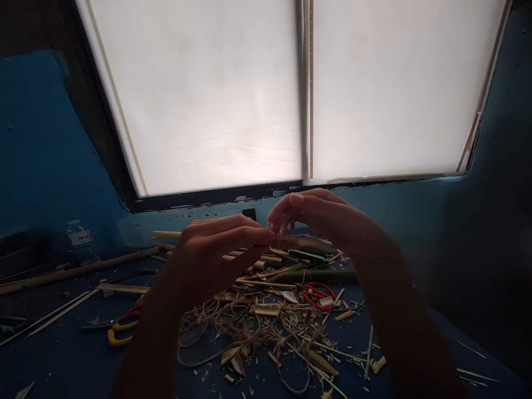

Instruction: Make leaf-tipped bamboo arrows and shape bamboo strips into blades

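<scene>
Both hands are raised over the middle of the table, close together. My left hand [220, 244] pinches the left end of a slim pale piece [313, 244] with a ribbed section that looks like wound cord. It lies nearly level and points right, partly behind my right hand. My right hand [320, 213] arches over it with fingers bent and tips drawn together beside the left fingertips. Whatever those tips hold is too small and dark to make out. Below the hands lies a tangle of brown twine [211, 316] among shavings.
Yellow-and-red scissors [120, 331] lie by my left forearm; red-handled scissors [318, 296] lie among the scraps. Behind are a green bamboo stalk [328, 275], cut bamboo pieces [258, 265] and a long pole [83, 270]. A plastic bottle [78, 235] stands back left, below the bright window [208, 100].
</scene>
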A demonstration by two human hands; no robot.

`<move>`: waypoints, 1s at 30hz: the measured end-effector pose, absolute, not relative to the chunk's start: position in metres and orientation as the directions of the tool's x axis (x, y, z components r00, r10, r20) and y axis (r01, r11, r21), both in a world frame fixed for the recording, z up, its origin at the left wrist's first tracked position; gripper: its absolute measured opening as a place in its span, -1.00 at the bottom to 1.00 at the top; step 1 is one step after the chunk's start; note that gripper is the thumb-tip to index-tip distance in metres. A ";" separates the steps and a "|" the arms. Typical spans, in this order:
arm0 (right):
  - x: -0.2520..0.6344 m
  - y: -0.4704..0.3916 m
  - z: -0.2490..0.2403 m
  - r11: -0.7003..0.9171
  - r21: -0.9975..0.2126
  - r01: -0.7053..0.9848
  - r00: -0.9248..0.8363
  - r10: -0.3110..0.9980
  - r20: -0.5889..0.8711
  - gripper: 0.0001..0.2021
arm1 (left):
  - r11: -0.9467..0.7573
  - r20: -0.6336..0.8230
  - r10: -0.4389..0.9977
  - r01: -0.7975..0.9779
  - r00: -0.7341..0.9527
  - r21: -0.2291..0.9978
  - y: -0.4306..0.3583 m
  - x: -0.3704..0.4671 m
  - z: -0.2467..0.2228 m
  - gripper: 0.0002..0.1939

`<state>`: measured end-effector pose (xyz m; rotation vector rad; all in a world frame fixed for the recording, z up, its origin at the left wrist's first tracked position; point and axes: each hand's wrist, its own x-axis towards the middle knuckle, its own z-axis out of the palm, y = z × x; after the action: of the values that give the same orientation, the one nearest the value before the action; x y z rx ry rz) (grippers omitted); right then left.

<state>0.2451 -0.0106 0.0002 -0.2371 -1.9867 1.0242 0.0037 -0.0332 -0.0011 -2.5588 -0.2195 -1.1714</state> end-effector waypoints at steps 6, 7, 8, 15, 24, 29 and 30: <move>0.242 0.000 -0.003 0.484 -0.813 -0.324 -0.653 0.508 0.562 -0.60 | -0.914 0.774 -0.011 0.307 0.633 -0.264 -0.035 0.002 -0.001 -0.67; 0.242 0.001 -0.003 0.485 -0.811 -0.327 -0.653 0.505 0.565 -0.62 | -0.907 0.777 -0.016 0.318 0.629 -0.277 -0.035 0.002 -0.002 -0.68; 0.242 0.001 -0.004 0.487 -0.811 -0.324 -0.655 0.503 0.564 -0.64 | -0.900 0.777 -0.019 0.327 0.630 -0.287 -0.036 0.002 -0.002 -0.68; 0.243 0.000 -0.005 0.554 -0.778 -0.298 -0.666 0.463 0.585 -0.73 | -0.903 0.756 0.042 0.349 0.653 -0.252 -0.039 0.004 -0.003 -0.75; 0.247 0.011 -0.008 0.456 -0.828 -0.326 -0.747 0.413 0.521 -0.56 | -0.896 0.716 0.092 0.371 0.692 -0.244 -0.038 0.003 -0.005 -0.66; 0.246 0.007 -0.009 0.486 -0.825 -0.288 -0.754 0.416 0.509 -0.72 | -0.889 0.741 0.075 0.381 0.667 -0.253 -0.041 0.005 -0.007 -0.73; 0.245 0.005 -0.009 0.489 -0.826 -0.281 -0.752 0.422 0.506 -0.73 | -0.887 0.748 0.080 0.389 0.659 -0.247 -0.042 0.005 -0.007 -0.72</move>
<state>0.2446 0.0051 -0.0090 -0.1159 -2.0449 1.3041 0.0046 -0.0416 -0.0071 -2.4891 -0.3693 -1.0963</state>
